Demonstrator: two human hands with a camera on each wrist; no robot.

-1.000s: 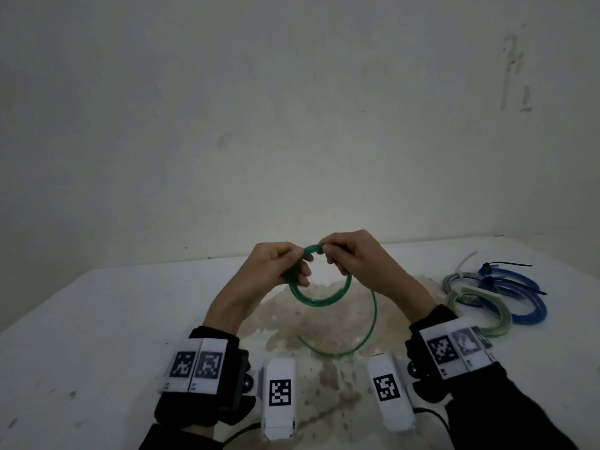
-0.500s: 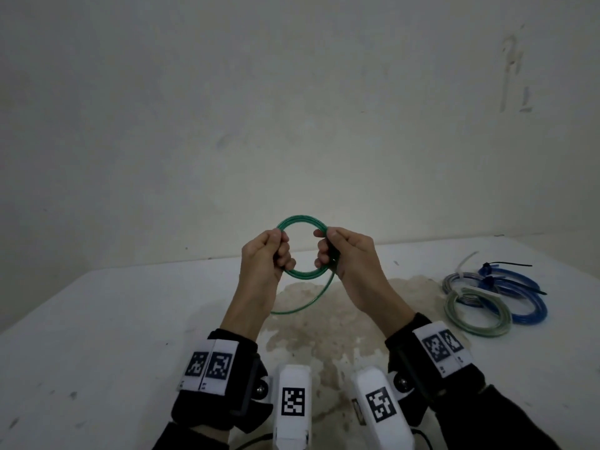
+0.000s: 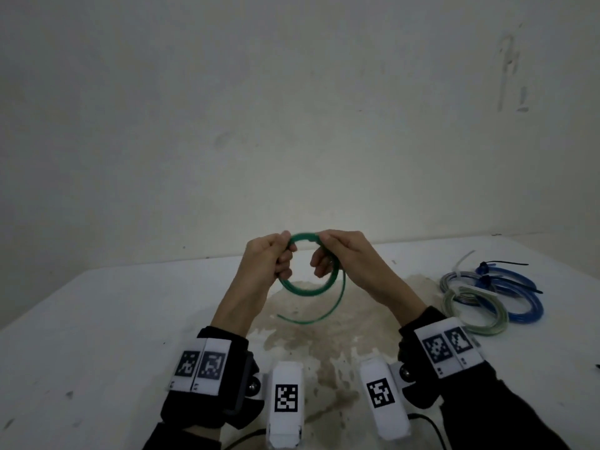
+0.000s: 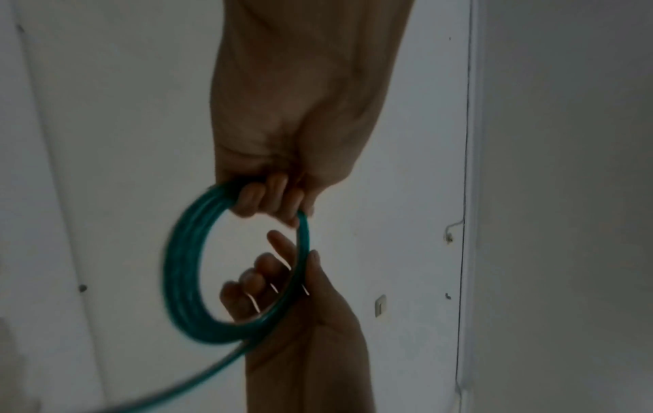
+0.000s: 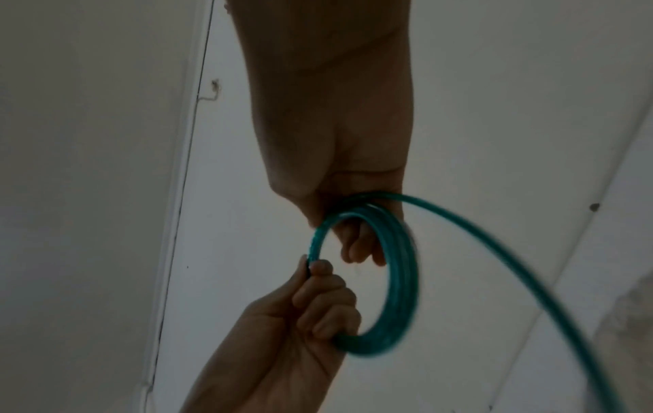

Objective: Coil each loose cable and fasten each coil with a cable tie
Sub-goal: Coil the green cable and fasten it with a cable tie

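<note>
A green cable (image 3: 305,291) is wound into a small coil of several turns, held in the air above the white table (image 3: 97,319). My left hand (image 3: 281,254) grips the coil's left side with curled fingers (image 4: 272,198). My right hand (image 3: 324,254) holds the right side, its fingers (image 5: 357,246) through the ring and its thumb outside. The coil (image 4: 180,265) looks blurred in both wrist views. A loose tail (image 3: 324,315) curves down from under the right hand, its end pointing left above the table. In the right wrist view the tail (image 5: 530,279) sweeps away to the lower right.
At the right of the table lie finished coils: a blue one (image 3: 522,306) with black cable ties (image 3: 501,264), a pale green one (image 3: 477,319) and a grey one (image 3: 454,280) with a white tie (image 3: 464,259). A brown stain (image 3: 324,345) marks the table's middle. A bare wall stands behind.
Half a second ago both hands held the coil upright and higher. Now it is lower and tilted, and the loose tail hangs from under the right hand, curving left.
</note>
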